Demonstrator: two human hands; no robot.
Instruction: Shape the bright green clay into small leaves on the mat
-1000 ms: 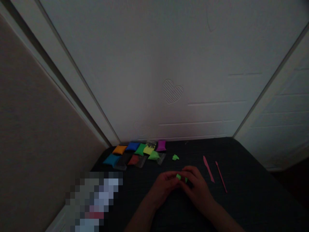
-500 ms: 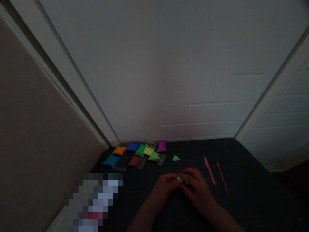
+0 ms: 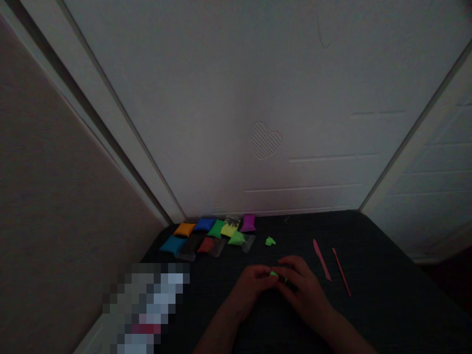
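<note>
Between my fingertips is a small lump of bright green modelling clay (image 3: 274,274), mostly covered by the fingers. My left hand (image 3: 251,286) pinches it from the left, thumb and forefinger pressed together. My right hand (image 3: 300,281) closes on it from the right, and a bit of green shows between its fingers. Beyond the hands, a separate small piece of green clay (image 3: 270,241) lies on the dark table. To the right of my right hand lie a pink plastic clay knife (image 3: 322,260) and a thin pink modelling stick (image 3: 341,272).
Several packets of coloured clay lie at the table's back left, among them an orange packet (image 3: 185,229), a blue packet (image 3: 204,224), a purple packet (image 3: 248,223) and an opened light green packet (image 3: 237,239). A white panel (image 3: 206,123) rises behind the dark table (image 3: 387,290). A blurred patch covers the lower left.
The view has shifted slightly, so things on the table sit a little farther right. Both hands stay together on the clay, with slightly less green showing between the fingers.
</note>
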